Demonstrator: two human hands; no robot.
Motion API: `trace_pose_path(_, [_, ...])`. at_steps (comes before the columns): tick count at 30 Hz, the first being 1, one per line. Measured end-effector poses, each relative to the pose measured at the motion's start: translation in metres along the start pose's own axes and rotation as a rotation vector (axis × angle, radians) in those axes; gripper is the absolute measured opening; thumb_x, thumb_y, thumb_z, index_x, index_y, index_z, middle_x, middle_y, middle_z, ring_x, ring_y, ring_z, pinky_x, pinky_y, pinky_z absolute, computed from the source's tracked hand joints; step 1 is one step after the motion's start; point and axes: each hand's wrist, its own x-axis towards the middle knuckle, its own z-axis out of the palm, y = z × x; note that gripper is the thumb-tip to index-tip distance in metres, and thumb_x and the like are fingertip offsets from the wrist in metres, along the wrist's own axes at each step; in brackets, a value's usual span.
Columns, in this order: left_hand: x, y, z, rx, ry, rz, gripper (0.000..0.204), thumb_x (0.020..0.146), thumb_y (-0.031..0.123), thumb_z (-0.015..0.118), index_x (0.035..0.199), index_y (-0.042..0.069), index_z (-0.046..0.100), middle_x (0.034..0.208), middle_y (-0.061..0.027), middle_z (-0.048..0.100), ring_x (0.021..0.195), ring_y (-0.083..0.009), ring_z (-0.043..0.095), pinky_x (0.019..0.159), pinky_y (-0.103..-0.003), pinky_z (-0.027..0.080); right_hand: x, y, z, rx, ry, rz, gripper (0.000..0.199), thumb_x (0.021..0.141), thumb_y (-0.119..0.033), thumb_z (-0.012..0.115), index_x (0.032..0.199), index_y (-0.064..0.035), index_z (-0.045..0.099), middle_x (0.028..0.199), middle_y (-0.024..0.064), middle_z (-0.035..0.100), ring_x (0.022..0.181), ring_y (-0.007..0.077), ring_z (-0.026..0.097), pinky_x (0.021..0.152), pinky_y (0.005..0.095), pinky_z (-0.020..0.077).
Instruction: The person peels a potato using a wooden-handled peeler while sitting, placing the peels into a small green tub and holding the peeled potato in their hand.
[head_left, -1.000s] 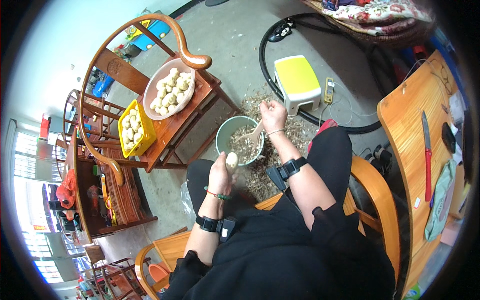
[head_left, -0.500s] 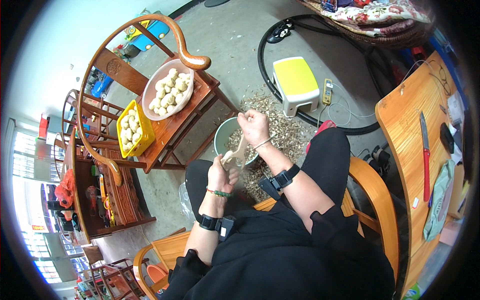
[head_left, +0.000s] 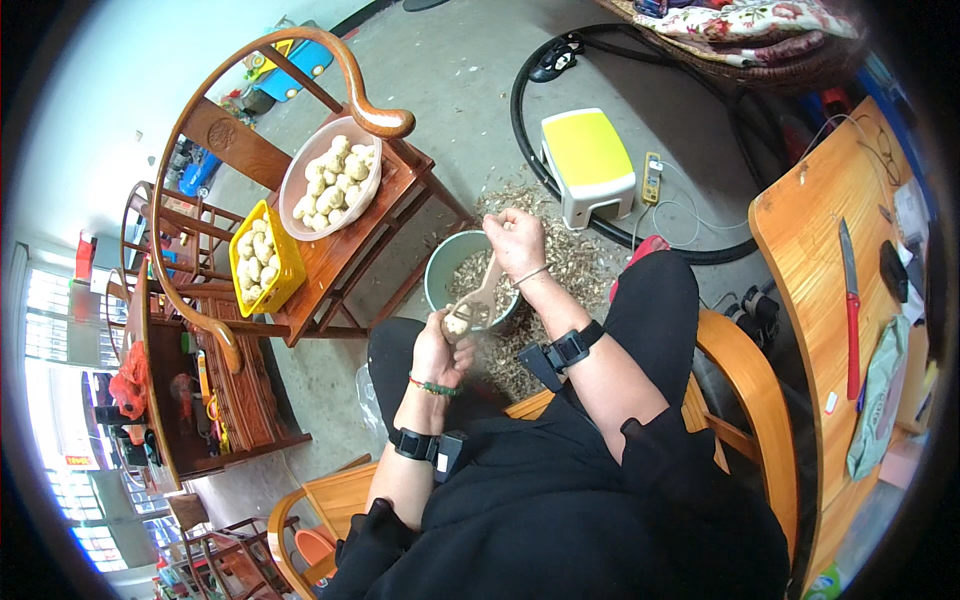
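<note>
My right hand (head_left: pixel 516 246) grips the handle of a pale wooden tool (head_left: pixel 484 298) with a broad, slotted-looking head, like a peeler. Closed round a pale, knobbly tuber (head_left: pixel 457 324), my left hand (head_left: pixel 436 354) holds it just below and left of the tool's head. The head is at or very near the tuber; I cannot tell whether they touch. Below both hands stands a pale green bucket (head_left: pixel 436 265) with brownish peelings inside. More peelings (head_left: pixel 575 265) are scattered on the floor around it. My left fingers partly hide the tuber.
A wooden armchair (head_left: pixel 345 268) at left bears a pink bowl (head_left: pixel 291 205) and a yellow basket (head_left: pixel 288 284), both full of pale tubers. Beyond the bucket stand a yellow-topped stool (head_left: pixel 588 148) and a coiled black hose (head_left: pixel 520 112). A red-handled knife (head_left: pixel 851 330) lies on the wooden table (head_left: pixel 800 240) at right.
My right hand has moved slightly right and down, and the tool has tilted, its head now showing more broadly over the bucket. My left hand keeps its hold on the tuber.
</note>
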Motion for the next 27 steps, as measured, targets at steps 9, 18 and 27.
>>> trace_pose_path(9, [-0.006, 0.008, -0.011, 0.173, -0.064, 0.035, 0.036, 0.093, 0.041, 0.037, 0.081, 0.009, 0.051, 0.053, -0.0019, 0.04, 0.042, -0.0091, 0.033, 0.036, -0.02, 0.022, 0.015, 0.004, -0.02, -0.023, 0.111, 0.006, 0.021, 0.071, -0.016, 0.063, 0.057, -0.0017, 0.058, 0.049, 0.0033, 0.053, 0.045, 0.0095, 0.047, 0.045, 0.0283, 0.0388])
trace_pose_path(18, [-0.001, -0.003, 0.002, 0.317, 0.117, 0.318, 0.036, 0.095, 0.039, 0.035, 0.084, 0.008, 0.05, 0.057, -0.0028, 0.047, 0.043, -0.0102, 0.039, 0.037, -0.021, 0.024, 0.011, 0.007, -0.009, 0.048, 0.002, 0.054, 0.025, 0.072, -0.019, 0.062, 0.056, -0.0013, 0.057, 0.048, 0.0036, 0.053, 0.046, 0.0094, 0.047, 0.046, 0.0277, 0.0386])
trace_pose_path(27, [-0.007, -0.001, 0.003, 0.292, 0.09, 0.303, 0.036, 0.095, 0.038, 0.035, 0.085, 0.007, 0.051, 0.059, -0.0019, 0.047, 0.045, -0.0099, 0.039, 0.038, -0.021, 0.025, 0.019, 0.012, -0.024, -0.165, 0.191, 0.01, 0.019, 0.071, -0.018, 0.065, 0.062, -0.0012, 0.061, 0.049, 0.0063, 0.055, 0.044, 0.0124, 0.049, 0.046, 0.0299, 0.0405])
